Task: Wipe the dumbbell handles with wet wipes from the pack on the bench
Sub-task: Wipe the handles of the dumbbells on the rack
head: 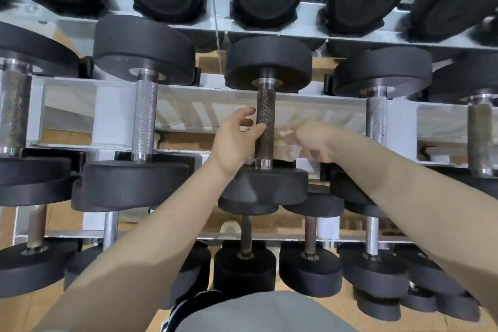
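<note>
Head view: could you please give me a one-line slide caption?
Both hands at a dark dumbbell handle on the rack.
</note>
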A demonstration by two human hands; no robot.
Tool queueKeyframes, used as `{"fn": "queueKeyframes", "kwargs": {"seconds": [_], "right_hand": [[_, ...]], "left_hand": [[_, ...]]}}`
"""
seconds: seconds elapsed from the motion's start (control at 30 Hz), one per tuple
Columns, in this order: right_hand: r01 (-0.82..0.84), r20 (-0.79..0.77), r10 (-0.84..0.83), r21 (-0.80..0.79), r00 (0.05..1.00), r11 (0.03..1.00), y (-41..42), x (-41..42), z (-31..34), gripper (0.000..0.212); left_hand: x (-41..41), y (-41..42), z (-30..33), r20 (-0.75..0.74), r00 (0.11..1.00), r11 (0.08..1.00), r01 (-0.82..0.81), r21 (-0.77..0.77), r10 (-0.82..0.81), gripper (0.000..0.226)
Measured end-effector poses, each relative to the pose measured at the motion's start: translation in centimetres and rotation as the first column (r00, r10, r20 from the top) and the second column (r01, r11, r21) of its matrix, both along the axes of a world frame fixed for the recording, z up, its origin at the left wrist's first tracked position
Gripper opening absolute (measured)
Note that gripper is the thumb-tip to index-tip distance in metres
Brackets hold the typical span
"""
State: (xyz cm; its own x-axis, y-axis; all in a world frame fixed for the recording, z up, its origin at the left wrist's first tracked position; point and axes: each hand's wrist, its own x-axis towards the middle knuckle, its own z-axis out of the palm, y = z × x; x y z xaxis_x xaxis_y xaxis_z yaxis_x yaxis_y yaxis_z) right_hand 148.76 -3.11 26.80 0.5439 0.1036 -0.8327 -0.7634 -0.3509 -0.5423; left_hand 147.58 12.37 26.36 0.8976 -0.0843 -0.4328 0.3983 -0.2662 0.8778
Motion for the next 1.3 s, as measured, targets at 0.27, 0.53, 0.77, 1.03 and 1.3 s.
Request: {"fn": "queueKeyframes", "kwargs": {"seconds": [0.27,0.53,0.77,1.03,1.3], "right_hand": [[0.202,0.39,-0.151,-0.092,0.908,0.975,4.6,1.3,2.9,0.027],[-0.265,0.029,0.306,-0.43,0.952,0.863,4.7,-3.9,5.6,0.035],[0.287,0.097,-0.284,-0.013,0.954,0.958,-1.4,-4.6,4.6,0.022],[0.226,0.195,-0.287,0.285,0.938,0.932,-8.7,-6.2,7.4,0.024],[0.021,0.301,-0.136,0.356,0.944,0.934,-16.9,-8.6,9.5,0.019]], "left_hand": [[-0.1,0.1,0.5,-0.013,0.994,0.993,0.112,-0.033,-0.112,0.041],[-0.4,0.3,0.9,-0.018,0.994,0.993,0.108,-0.039,-0.108,0.04],[-0.8,0.3,2.2,0.101,0.992,0.981,0.055,0.185,-0.074,0.036],[-3.4,-5.5,6.8,0.308,0.911,0.957,0.227,0.179,-0.274,0.032],[-6.8,-15.4,7.7,0.199,0.925,0.944,0.329,0.003,-0.323,0.007]]}}
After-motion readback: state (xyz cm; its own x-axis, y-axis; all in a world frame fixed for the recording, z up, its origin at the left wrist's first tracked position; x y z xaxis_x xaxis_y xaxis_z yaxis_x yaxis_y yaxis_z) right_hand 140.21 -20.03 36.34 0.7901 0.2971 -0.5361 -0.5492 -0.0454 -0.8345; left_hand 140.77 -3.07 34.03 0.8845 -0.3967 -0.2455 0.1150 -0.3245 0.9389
